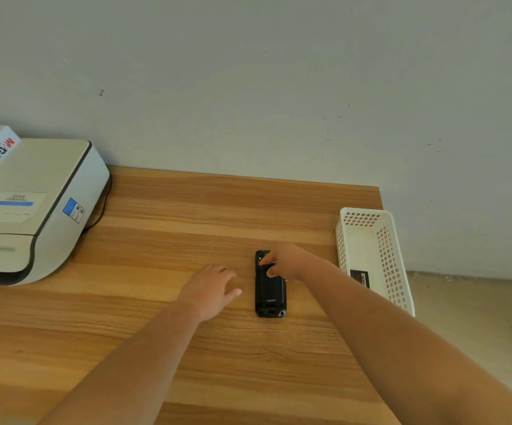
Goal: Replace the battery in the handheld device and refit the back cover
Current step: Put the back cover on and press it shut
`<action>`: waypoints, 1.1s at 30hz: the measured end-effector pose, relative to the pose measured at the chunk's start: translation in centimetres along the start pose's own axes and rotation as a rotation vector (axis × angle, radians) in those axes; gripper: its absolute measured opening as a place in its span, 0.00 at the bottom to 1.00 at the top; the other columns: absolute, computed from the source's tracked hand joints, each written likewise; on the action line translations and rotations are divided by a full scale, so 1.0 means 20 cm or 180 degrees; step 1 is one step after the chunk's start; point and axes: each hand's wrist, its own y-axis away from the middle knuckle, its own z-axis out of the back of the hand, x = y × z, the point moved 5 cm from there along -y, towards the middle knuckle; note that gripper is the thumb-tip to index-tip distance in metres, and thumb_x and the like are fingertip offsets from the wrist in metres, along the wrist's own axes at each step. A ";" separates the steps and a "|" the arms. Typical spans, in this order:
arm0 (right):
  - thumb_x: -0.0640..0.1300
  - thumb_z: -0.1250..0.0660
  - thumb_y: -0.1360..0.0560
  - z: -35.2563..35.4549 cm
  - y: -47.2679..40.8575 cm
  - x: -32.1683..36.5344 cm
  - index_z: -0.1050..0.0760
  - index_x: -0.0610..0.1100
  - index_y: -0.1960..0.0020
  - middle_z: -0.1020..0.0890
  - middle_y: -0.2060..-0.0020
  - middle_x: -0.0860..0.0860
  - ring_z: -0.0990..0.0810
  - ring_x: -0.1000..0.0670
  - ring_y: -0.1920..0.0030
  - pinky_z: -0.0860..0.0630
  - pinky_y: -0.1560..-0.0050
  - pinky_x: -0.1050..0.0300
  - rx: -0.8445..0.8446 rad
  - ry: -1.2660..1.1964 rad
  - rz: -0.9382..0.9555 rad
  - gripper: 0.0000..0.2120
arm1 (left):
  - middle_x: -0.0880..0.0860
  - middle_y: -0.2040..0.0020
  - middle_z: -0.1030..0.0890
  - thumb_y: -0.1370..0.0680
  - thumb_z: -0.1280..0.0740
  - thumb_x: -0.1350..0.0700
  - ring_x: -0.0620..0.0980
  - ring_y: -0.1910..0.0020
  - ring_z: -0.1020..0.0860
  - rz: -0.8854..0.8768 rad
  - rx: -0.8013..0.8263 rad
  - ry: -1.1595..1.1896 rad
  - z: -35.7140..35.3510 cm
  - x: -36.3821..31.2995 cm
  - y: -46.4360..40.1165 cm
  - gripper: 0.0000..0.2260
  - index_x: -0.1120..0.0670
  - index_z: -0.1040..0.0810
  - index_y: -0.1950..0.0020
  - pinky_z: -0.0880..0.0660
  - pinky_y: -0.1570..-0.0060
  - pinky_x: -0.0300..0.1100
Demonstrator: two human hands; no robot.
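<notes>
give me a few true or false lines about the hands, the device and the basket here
1. The handheld device lies back side up on the wooden table. True.
2. The left hand grips the device. False: it rests open on the table beside it.
3. The right hand touches the device's upper end. True.
4. The white basket stands left of the device. False: it stands to the right, at the table edge.
5. The printer sits at the table's left. True.
</notes>
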 end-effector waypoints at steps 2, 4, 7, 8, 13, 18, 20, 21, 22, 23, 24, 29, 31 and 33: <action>0.42 0.35 0.21 0.00 -0.01 0.00 0.30 0.48 0.29 0.26 0.33 0.46 0.26 0.44 0.37 0.27 0.38 0.51 -0.0005 0.0112 0.0010 0.20 | 0.51 0.25 0.35 0.20 0.41 0.42 0.51 0.25 0.40 -0.0006 0.0005 -0.0016 0.00 -0.01 0.00 0.23 0.48 0.34 0.26 0.41 0.27 0.49; 0.42 0.35 0.21 -0.01 -0.01 0.00 0.30 0.48 0.29 0.27 0.32 0.47 0.26 0.45 0.37 0.28 0.38 0.51 -0.0013 0.0148 0.0016 0.20 | 0.51 0.25 0.35 0.19 0.41 0.42 0.51 0.25 0.40 -0.0016 -0.0002 -0.0039 0.01 -0.03 0.00 0.23 0.49 0.34 0.26 0.41 0.27 0.49; 0.43 0.35 0.21 -0.03 -0.01 -0.02 0.30 0.48 0.29 0.28 0.31 0.46 0.28 0.44 0.35 0.29 0.35 0.50 0.0009 0.0228 0.0002 0.21 | 0.51 0.25 0.34 0.20 0.41 0.42 0.51 0.25 0.39 -0.0028 0.0012 -0.0057 0.00 -0.03 -0.01 0.23 0.49 0.34 0.27 0.40 0.27 0.49; 0.43 0.35 0.21 -0.03 -0.01 -0.03 0.30 0.48 0.29 0.28 0.31 0.46 0.28 0.44 0.34 0.30 0.35 0.49 0.0003 0.0233 -0.0004 0.21 | 0.51 0.25 0.34 0.20 0.41 0.42 0.51 0.25 0.39 -0.0032 0.0033 -0.0061 0.00 -0.03 -0.01 0.23 0.49 0.34 0.27 0.40 0.27 0.49; 0.44 0.36 0.21 -0.04 -0.02 -0.03 0.32 0.50 0.28 0.29 0.30 0.46 0.29 0.44 0.33 0.30 0.34 0.48 0.0025 0.0376 0.0011 0.21 | 0.51 0.25 0.34 0.20 0.41 0.42 0.51 0.25 0.39 -0.0035 0.0070 -0.0118 -0.02 -0.02 -0.02 0.23 0.49 0.34 0.27 0.40 0.27 0.49; 0.45 0.37 0.20 -0.09 -0.04 -0.02 0.33 0.51 0.27 0.30 0.29 0.46 0.29 0.44 0.33 0.30 0.34 0.49 0.0076 0.0529 0.0027 0.21 | 0.51 0.25 0.34 0.20 0.41 0.41 0.51 0.25 0.39 -0.0028 0.0081 -0.0134 -0.03 -0.02 -0.02 0.24 0.50 0.34 0.27 0.40 0.27 0.49; 0.46 0.38 0.20 -0.11 -0.04 -0.02 0.34 0.51 0.27 0.31 0.29 0.46 0.29 0.44 0.33 0.30 0.35 0.49 0.0070 0.0581 0.0030 0.21 | 0.51 0.25 0.35 0.20 0.42 0.41 0.51 0.25 0.40 -0.0018 0.0081 -0.0149 -0.03 -0.02 -0.03 0.24 0.50 0.35 0.26 0.40 0.27 0.49; 0.46 0.38 0.20 -0.11 -0.04 -0.03 0.33 0.51 0.27 0.30 0.30 0.46 0.29 0.44 0.34 0.29 0.35 0.49 0.0052 0.0590 0.0037 0.21 | 0.52 0.25 0.35 0.20 0.42 0.41 0.51 0.25 0.40 -0.0017 0.0079 -0.0151 -0.03 -0.03 -0.03 0.24 0.51 0.35 0.26 0.40 0.27 0.49; 0.46 0.37 0.20 -0.12 -0.04 -0.03 0.33 0.52 0.28 0.29 0.31 0.46 0.28 0.44 0.35 0.28 0.36 0.49 0.0009 0.0582 0.0055 0.21 | 0.52 0.25 0.35 0.19 0.42 0.41 0.51 0.25 0.40 -0.0016 0.0080 -0.0154 -0.02 -0.03 -0.03 0.24 0.51 0.35 0.26 0.40 0.27 0.49; 0.47 0.37 0.20 -0.12 -0.05 -0.03 0.32 0.52 0.28 0.28 0.32 0.46 0.27 0.45 0.37 0.27 0.38 0.50 -0.0050 0.0561 0.0079 0.21 | 0.52 0.24 0.35 0.19 0.42 0.41 0.51 0.25 0.40 -0.0017 0.0081 -0.0161 -0.02 -0.03 -0.03 0.25 0.51 0.35 0.26 0.40 0.27 0.49; 0.47 0.36 0.21 -0.12 -0.05 -0.04 0.31 0.52 0.29 0.27 0.33 0.47 0.26 0.45 0.38 0.26 0.40 0.51 -0.0109 0.0536 0.0105 0.20 | 0.52 0.24 0.35 0.19 0.42 0.41 0.52 0.25 0.40 -0.0020 0.0086 -0.0170 -0.02 -0.03 -0.03 0.25 0.51 0.35 0.26 0.41 0.27 0.49; 0.47 0.35 0.22 -0.15 -0.02 -0.06 0.29 0.50 0.31 0.27 0.37 0.48 0.26 0.46 0.40 0.25 0.43 0.50 -0.0502 0.0333 0.0195 0.19 | 0.52 0.25 0.34 0.20 0.41 0.42 0.52 0.26 0.39 -0.0061 0.0087 -0.0177 -0.04 -0.06 -0.04 0.25 0.51 0.35 0.26 0.40 0.27 0.49; 0.47 0.34 0.23 -0.16 -0.01 -0.07 0.28 0.49 0.33 0.26 0.39 0.48 0.26 0.46 0.41 0.24 0.44 0.49 -0.0708 0.0299 0.0199 0.18 | 0.51 0.26 0.34 0.20 0.41 0.42 0.51 0.26 0.39 -0.0098 0.0081 -0.0159 -0.05 -0.07 -0.04 0.25 0.50 0.35 0.26 0.39 0.27 0.49; 0.47 0.35 0.23 -0.18 0.01 -0.07 0.29 0.47 0.35 0.25 0.40 0.48 0.26 0.47 0.42 0.24 0.44 0.50 -0.0870 0.0386 0.0274 0.17 | 0.51 0.27 0.33 0.20 0.41 0.42 0.51 0.27 0.37 -0.0155 0.0055 -0.0168 -0.05 -0.09 -0.05 0.24 0.50 0.34 0.27 0.37 0.29 0.49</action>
